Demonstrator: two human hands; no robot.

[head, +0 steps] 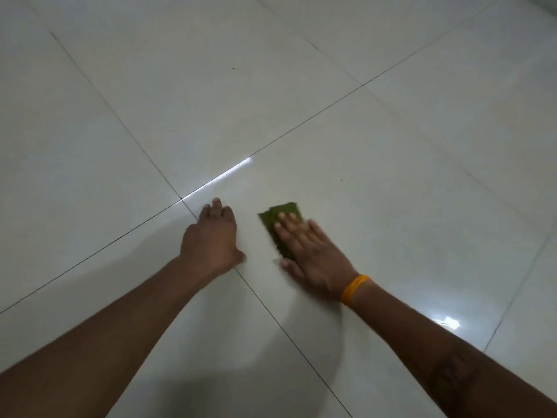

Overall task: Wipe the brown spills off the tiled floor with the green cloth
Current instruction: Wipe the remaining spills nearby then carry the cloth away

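A small folded green cloth (278, 218) lies flat on the glossy white tiled floor (391, 182), just right of a tile joint crossing. My right hand (310, 254), with an orange band on its wrist, presses on the cloth with straight fingers and covers its near half. My left hand (212, 236) rests flat on the floor a short way left of the cloth, over the joint line, holding nothing. No brown spill shows around the cloth; what lies under it is hidden.
Dark grout lines (301, 128) cross the floor diagonally. Two tiny dark specks (233, 68) (341, 180) sit farther out. Bright light reflections (224, 176) glare on the tiles, and my shadow darkens the near floor.
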